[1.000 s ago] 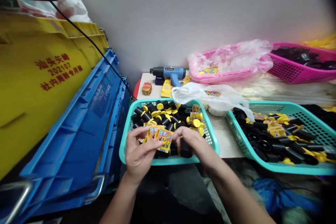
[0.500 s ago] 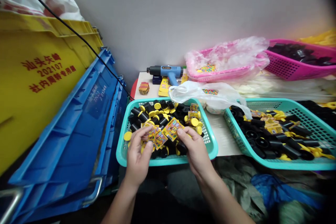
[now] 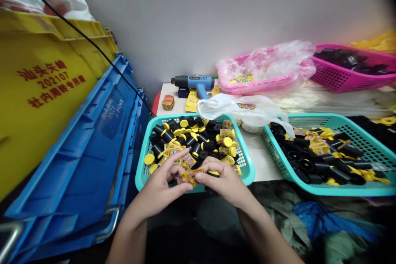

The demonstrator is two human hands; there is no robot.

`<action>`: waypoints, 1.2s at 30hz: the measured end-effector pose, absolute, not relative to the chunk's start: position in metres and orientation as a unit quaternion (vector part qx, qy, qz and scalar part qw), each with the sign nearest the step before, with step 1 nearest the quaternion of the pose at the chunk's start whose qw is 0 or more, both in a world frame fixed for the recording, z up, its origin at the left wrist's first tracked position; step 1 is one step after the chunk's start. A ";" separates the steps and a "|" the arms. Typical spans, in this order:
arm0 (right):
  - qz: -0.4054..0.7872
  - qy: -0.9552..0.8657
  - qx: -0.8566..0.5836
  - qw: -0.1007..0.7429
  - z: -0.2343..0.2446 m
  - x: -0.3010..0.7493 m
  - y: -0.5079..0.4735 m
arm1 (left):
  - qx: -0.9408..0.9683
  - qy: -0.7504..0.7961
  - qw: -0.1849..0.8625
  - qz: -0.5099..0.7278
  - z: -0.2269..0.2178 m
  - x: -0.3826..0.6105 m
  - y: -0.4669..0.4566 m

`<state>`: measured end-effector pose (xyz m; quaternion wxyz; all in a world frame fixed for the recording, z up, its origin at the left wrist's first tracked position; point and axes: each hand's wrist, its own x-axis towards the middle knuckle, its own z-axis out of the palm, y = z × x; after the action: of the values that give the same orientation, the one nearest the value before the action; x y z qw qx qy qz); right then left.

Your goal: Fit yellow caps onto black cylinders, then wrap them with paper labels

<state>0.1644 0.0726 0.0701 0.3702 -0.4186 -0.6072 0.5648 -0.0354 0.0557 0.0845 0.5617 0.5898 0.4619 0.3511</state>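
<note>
A small yellow-orange printed label sleeve (image 3: 189,176) sits between my hands, over the near rim of the left turquoise basket (image 3: 250,169). My right hand (image 3: 227,181) pinches its right end between thumb and fingers. A yellow cap (image 3: 214,173) shows among those same fingers, with some black below it. My left hand (image 3: 161,185) has its fingers curled at the sleeve's left end, its thumb pointing inward. Just beyond the fingers, more printed sleeves (image 3: 185,161) lie on black cylinders with yellow caps (image 3: 168,137). Several cylinders at the basket's right side wear a sleeve (image 3: 227,133).
Another turquoise basket (image 3: 334,189) of black and yellow parts stands to the right. Behind are a blue heat gun (image 3: 201,84), a white plastic bag (image 3: 262,111) and pink baskets (image 3: 337,82). Blue crates (image 3: 71,165) and a yellow crate (image 3: 31,53) rise at left.
My right hand has moved down and left with a sleeve, and a yellow cap now shows in its fingers. My left hand has turned inward, leaving the other sleeves on the pile.
</note>
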 end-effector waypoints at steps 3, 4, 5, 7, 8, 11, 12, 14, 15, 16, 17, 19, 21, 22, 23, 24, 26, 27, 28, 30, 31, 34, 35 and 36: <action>0.566 -0.539 -0.452 0.430 0.063 0.157 0.072 | 0.536 0.448 0.584 0.412 0.079 -0.018 0.056; 0.570 -0.518 -0.460 0.441 0.062 0.155 0.072 | 0.507 0.449 0.591 0.438 0.076 -0.012 0.056; 0.576 -0.502 -0.464 0.448 0.061 0.154 0.071 | 0.473 0.454 0.597 0.463 0.072 -0.006 0.057; 0.587 -0.488 -0.466 0.448 0.060 0.154 0.069 | 0.409 0.470 0.598 0.504 0.065 0.002 0.059; 0.589 -0.487 -0.467 0.445 0.060 0.155 0.069 | 0.388 0.478 0.595 0.517 0.062 0.003 0.060; 0.603 -0.458 -0.449 0.473 0.059 0.162 0.067 | 0.372 0.499 0.571 0.535 0.056 -0.002 0.063; 0.617 -0.429 -0.428 0.502 0.060 0.166 0.067 | 0.375 0.505 0.561 0.538 0.055 -0.005 0.063; 0.647 -0.365 -0.373 0.556 0.062 0.175 0.069 | 0.381 0.516 0.544 0.541 0.053 -0.012 0.064; 0.660 -0.345 -0.351 0.567 0.063 0.179 0.070 | 0.384 0.521 0.537 0.541 0.052 -0.015 0.064; 0.670 -0.339 -0.339 0.567 0.065 0.183 0.072 | 0.386 0.526 0.531 0.540 0.051 -0.016 0.064; 0.677 -0.345 -0.337 0.556 0.067 0.186 0.073 | 0.389 0.530 0.525 0.540 0.050 -0.017 0.064; 0.680 -0.377 -0.343 0.526 0.070 0.190 0.076 | 0.395 0.535 0.517 0.539 0.048 -0.017 0.063; 0.670 -0.419 -0.357 0.498 0.070 0.192 0.077 | 0.402 0.537 0.511 0.537 0.046 -0.016 0.063; 0.661 -0.439 -0.367 0.485 0.070 0.192 0.077 | 0.405 0.538 0.509 0.537 0.045 -0.015 0.063; 0.652 -0.455 -0.378 0.474 0.068 0.192 0.077 | 0.407 0.538 0.505 0.538 0.044 -0.015 0.063; 0.644 -0.468 -0.389 0.464 0.067 0.192 0.077 | 0.410 0.539 0.500 0.540 0.043 -0.015 0.063; 0.633 -0.485 -0.403 0.449 0.064 0.192 0.076 | 0.422 0.538 0.486 0.544 0.043 -0.015 0.063; 0.632 -0.491 -0.406 0.441 0.062 0.192 0.076 | 0.431 0.538 0.479 0.544 0.044 -0.015 0.063; 0.631 -0.498 -0.408 0.433 0.061 0.192 0.076 | 0.440 0.538 0.474 0.541 0.046 -0.015 0.064; 0.628 -0.506 -0.412 0.424 0.059 0.192 0.075 | 0.456 0.536 0.474 0.529 0.050 -0.014 0.065; 0.625 -0.507 -0.414 0.426 0.059 0.191 0.075 | 0.463 0.536 0.474 0.523 0.052 -0.014 0.065; 0.612 -0.508 -0.414 0.443 0.058 0.188 0.074 | 0.478 0.536 0.464 0.519 0.059 -0.011 0.066; 0.609 -0.512 -0.408 0.448 0.057 0.187 0.073 | 0.482 0.535 0.461 0.519 0.060 -0.011 0.065; 0.604 -0.517 -0.403 0.452 0.057 0.186 0.072 | 0.483 0.532 0.463 0.518 0.062 -0.010 0.065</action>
<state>0.1861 0.0721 0.0567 0.4525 -0.4029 -0.5172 0.6045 -0.0104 0.0650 0.0623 0.4632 0.4832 0.5323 0.5183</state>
